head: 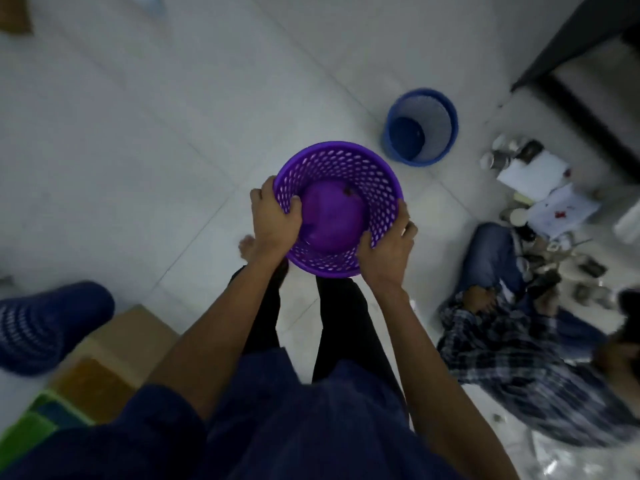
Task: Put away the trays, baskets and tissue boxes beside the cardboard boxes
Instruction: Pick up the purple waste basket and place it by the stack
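Right now the person is standing on the pale tiled floor (121,140) and holding a purple perforated basket (337,174) out in front at about waist height, its mouth facing up. It is a round plastic bin with rows of oval holes through its wall, a smooth rolled rim and a solid bottom carrying a small dark speck. The left hand (275,220) is curling over the near-left rim, thumb inside against the wall and fingers wrapped outside. The right hand (386,252) is clamping the near-right rim the same way, thumb hooked inside. Both hands are closing firmly on the basket, which is hanging clear of the floor above the person's dark trouser legs. Beyond it a blue mesh basket (420,128) is standing upright on the tiles, well apart. Toward the lower left corner a cardboard box (128,337) is sitting, with a dark blue basket (48,323) lying beside it. A second person in a plaid shirt (512,358) is sitting on the floor at the right among scattered clutter.
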